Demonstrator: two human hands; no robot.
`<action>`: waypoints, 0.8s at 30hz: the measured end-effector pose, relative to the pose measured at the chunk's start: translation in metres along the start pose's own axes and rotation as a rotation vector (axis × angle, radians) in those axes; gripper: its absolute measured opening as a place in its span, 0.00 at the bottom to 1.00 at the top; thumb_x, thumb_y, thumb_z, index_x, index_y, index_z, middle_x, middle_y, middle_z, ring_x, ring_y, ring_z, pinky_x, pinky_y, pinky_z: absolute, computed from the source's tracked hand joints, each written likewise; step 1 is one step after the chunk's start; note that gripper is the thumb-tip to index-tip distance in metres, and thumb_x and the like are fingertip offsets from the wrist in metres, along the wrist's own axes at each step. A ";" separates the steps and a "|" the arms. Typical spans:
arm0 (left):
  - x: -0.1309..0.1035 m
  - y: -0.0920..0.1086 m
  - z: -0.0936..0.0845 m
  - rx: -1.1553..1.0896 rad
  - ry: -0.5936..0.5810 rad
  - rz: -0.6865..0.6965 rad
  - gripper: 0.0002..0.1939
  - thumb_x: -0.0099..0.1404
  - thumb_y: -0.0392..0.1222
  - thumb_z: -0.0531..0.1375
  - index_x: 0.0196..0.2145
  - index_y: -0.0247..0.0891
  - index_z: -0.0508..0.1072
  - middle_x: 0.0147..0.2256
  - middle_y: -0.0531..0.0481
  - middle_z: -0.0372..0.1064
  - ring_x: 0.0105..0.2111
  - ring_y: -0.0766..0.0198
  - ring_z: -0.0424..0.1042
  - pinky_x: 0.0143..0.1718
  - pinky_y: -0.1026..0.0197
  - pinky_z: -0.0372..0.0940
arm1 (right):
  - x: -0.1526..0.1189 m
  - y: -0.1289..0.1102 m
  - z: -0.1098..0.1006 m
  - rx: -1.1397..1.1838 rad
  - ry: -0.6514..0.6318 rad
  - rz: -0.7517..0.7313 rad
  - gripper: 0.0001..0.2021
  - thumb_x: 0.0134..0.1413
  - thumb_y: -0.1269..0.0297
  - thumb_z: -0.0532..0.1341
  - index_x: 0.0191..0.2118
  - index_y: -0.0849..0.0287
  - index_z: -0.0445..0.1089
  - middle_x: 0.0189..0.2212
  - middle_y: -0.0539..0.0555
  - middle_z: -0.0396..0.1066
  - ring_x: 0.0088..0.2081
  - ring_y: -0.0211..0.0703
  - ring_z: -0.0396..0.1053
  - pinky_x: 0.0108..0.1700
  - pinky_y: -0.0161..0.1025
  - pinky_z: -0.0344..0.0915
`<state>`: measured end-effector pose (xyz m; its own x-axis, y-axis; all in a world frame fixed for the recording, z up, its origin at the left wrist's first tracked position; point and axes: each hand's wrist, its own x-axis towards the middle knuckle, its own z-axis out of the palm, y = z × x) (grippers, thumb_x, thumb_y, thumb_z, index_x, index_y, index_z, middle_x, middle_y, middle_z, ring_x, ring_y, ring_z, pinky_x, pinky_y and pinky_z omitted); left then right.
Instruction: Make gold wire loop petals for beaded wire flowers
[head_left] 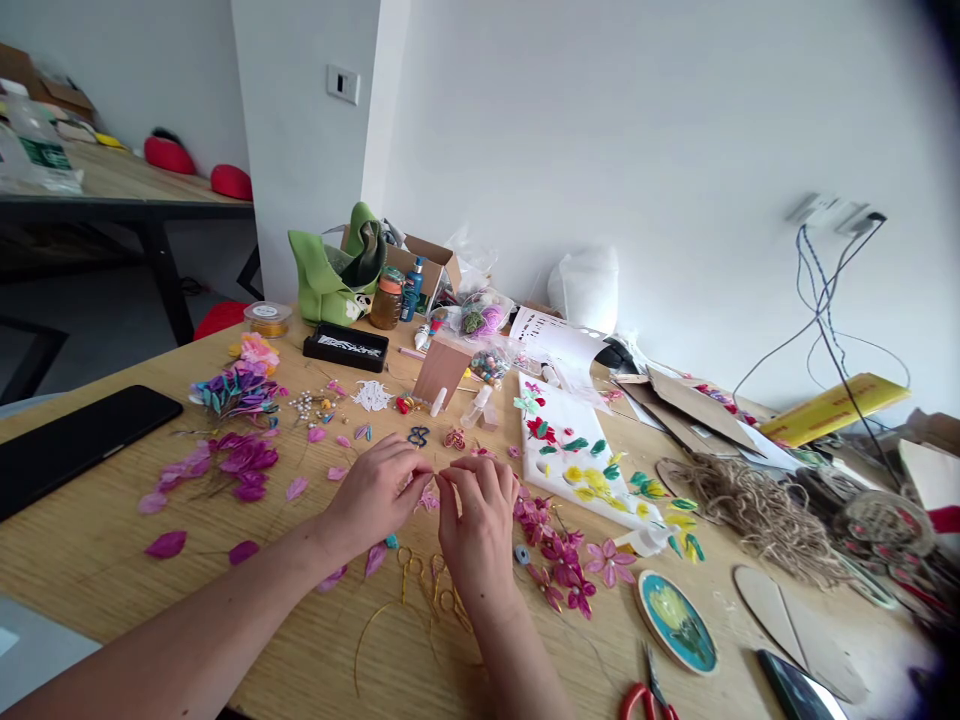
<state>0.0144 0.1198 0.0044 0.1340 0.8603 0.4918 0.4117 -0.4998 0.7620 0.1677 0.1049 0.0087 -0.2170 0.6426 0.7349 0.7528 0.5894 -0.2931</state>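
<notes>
Gold wire loops (427, 585) lie on the wooden surface (90, 560) nearest the camera, under the wrists. Left hand (375, 495) and right hand (480, 520) meet fingertip to fingertip, fingers pinched shut on a small pink petal piece (429, 497) just above the surface. Magenta flowers (559, 555) just right. White board (577, 455) beyond, green bag (334, 265) farthest.

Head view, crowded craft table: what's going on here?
A person's left hand and right hand meet fingertip to fingertip over the wooden table, pinching something too small to make out. Loops of thin gold wire lie just below them, and a cluster of small pink wire flowers sits to the right. Loose magenta petals are scattered on the left.
</notes>
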 end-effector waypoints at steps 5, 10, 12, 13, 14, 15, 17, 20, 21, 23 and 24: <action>0.007 -0.003 -0.006 -0.251 -0.055 -0.251 0.18 0.66 0.52 0.55 0.30 0.36 0.76 0.29 0.46 0.74 0.33 0.58 0.73 0.36 0.58 0.66 | -0.001 0.002 0.000 0.007 -0.002 0.017 0.07 0.62 0.76 0.58 0.36 0.57 0.68 0.37 0.53 0.69 0.41 0.47 0.61 0.43 0.45 0.57; 0.011 -0.004 -0.010 -0.489 -0.071 -0.449 0.22 0.62 0.58 0.58 0.32 0.35 0.78 0.34 0.44 0.77 0.39 0.55 0.75 0.40 0.56 0.68 | -0.001 0.001 -0.001 0.007 0.000 0.014 0.08 0.61 0.77 0.58 0.36 0.56 0.68 0.38 0.53 0.69 0.41 0.47 0.61 0.44 0.45 0.58; 0.011 -0.003 -0.010 -0.556 -0.091 -0.501 0.21 0.58 0.59 0.61 0.32 0.35 0.78 0.34 0.44 0.77 0.39 0.55 0.75 0.41 0.56 0.68 | -0.001 0.000 -0.001 0.011 0.002 0.007 0.08 0.61 0.77 0.58 0.36 0.56 0.68 0.38 0.54 0.68 0.41 0.47 0.61 0.44 0.45 0.58; 0.011 -0.002 -0.009 -0.585 -0.105 -0.522 0.21 0.57 0.59 0.63 0.32 0.35 0.78 0.33 0.44 0.77 0.38 0.56 0.75 0.40 0.56 0.67 | -0.001 0.000 -0.001 0.014 0.004 0.005 0.08 0.62 0.77 0.58 0.36 0.56 0.68 0.38 0.54 0.68 0.41 0.47 0.61 0.44 0.45 0.58; 0.011 -0.002 -0.009 -0.613 -0.123 -0.540 0.21 0.55 0.59 0.64 0.32 0.35 0.78 0.32 0.44 0.77 0.37 0.56 0.75 0.39 0.56 0.67 | -0.001 0.000 -0.001 0.016 0.005 0.006 0.08 0.62 0.77 0.58 0.36 0.56 0.68 0.38 0.54 0.68 0.41 0.47 0.61 0.44 0.46 0.58; 0.010 -0.001 -0.009 -0.638 -0.141 -0.554 0.21 0.54 0.59 0.65 0.31 0.34 0.78 0.32 0.44 0.77 0.36 0.57 0.74 0.39 0.56 0.67 | -0.001 0.000 -0.001 0.018 0.006 0.006 0.08 0.62 0.76 0.58 0.36 0.56 0.68 0.39 0.54 0.68 0.41 0.47 0.61 0.44 0.46 0.58; 0.010 0.000 -0.008 -0.677 -0.170 -0.569 0.21 0.52 0.58 0.68 0.29 0.34 0.77 0.30 0.45 0.76 0.33 0.59 0.73 0.38 0.57 0.66 | -0.002 0.000 -0.001 0.018 0.003 0.005 0.07 0.63 0.76 0.57 0.36 0.56 0.68 0.39 0.54 0.68 0.41 0.47 0.60 0.43 0.46 0.58; 0.011 0.000 -0.008 -0.709 -0.187 -0.572 0.20 0.49 0.56 0.70 0.27 0.35 0.75 0.27 0.48 0.74 0.29 0.63 0.71 0.36 0.58 0.65 | -0.002 0.001 0.000 0.014 0.003 -0.004 0.07 0.64 0.75 0.57 0.36 0.56 0.68 0.39 0.54 0.68 0.40 0.47 0.60 0.42 0.46 0.57; 0.011 0.000 -0.008 -0.712 -0.189 -0.572 0.20 0.49 0.55 0.70 0.27 0.35 0.75 0.26 0.49 0.73 0.28 0.64 0.69 0.35 0.59 0.64 | -0.002 0.001 0.000 0.012 0.006 -0.007 0.07 0.64 0.74 0.57 0.36 0.56 0.68 0.39 0.54 0.68 0.40 0.47 0.60 0.42 0.46 0.57; 0.011 -0.001 -0.009 -0.714 -0.193 -0.576 0.19 0.49 0.54 0.70 0.26 0.34 0.75 0.25 0.51 0.72 0.26 0.66 0.68 0.33 0.60 0.63 | -0.001 0.001 -0.001 0.007 0.007 -0.009 0.07 0.63 0.74 0.58 0.36 0.56 0.68 0.39 0.54 0.68 0.40 0.47 0.60 0.42 0.46 0.57; 0.011 -0.001 -0.009 -0.714 -0.194 -0.581 0.19 0.49 0.54 0.70 0.25 0.34 0.75 0.24 0.51 0.71 0.26 0.66 0.67 0.32 0.60 0.62 | -0.001 0.000 -0.001 0.004 0.005 -0.009 0.07 0.63 0.75 0.58 0.36 0.56 0.68 0.39 0.54 0.68 0.40 0.47 0.60 0.42 0.46 0.57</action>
<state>0.0076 0.1291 0.0123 0.2551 0.9639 -0.0762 -0.1804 0.1249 0.9756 0.1688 0.1040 0.0080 -0.2206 0.6345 0.7407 0.7484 0.5972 -0.2887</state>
